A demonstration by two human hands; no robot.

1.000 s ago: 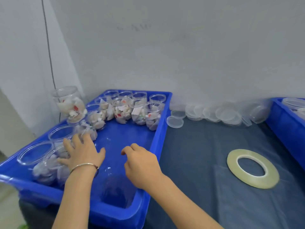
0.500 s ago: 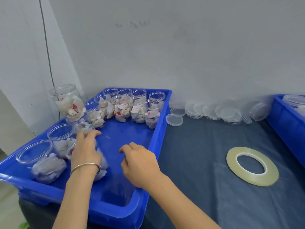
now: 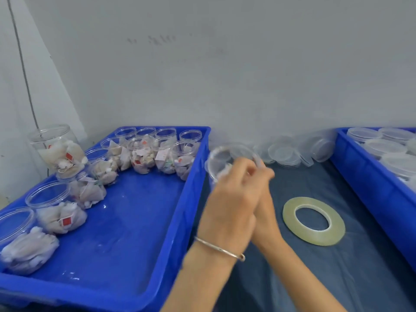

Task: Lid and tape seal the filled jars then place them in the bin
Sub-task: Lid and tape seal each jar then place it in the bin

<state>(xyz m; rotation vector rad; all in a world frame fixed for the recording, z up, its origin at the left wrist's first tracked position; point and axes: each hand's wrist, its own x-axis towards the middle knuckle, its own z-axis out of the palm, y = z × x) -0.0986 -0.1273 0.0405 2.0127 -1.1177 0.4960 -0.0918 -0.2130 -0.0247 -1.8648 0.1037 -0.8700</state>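
My left hand (image 3: 227, 199) grips a clear filled jar (image 3: 221, 162), fingers curled round it, above the dark table cover (image 3: 315, 278) just right of the blue tray (image 3: 135, 255). My right hand (image 3: 264, 206) sits against it, mostly hidden; I cannot tell its grip. The tape roll (image 3: 314, 224) lies flat nearby. Loose lids (image 3: 284, 155) sit by the wall; the lidded-jar bin (image 3: 364, 176) stands rightward.

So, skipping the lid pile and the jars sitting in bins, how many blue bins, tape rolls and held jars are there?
blue bin: 2, left and right
tape roll: 1
held jar: 1
Total: 4
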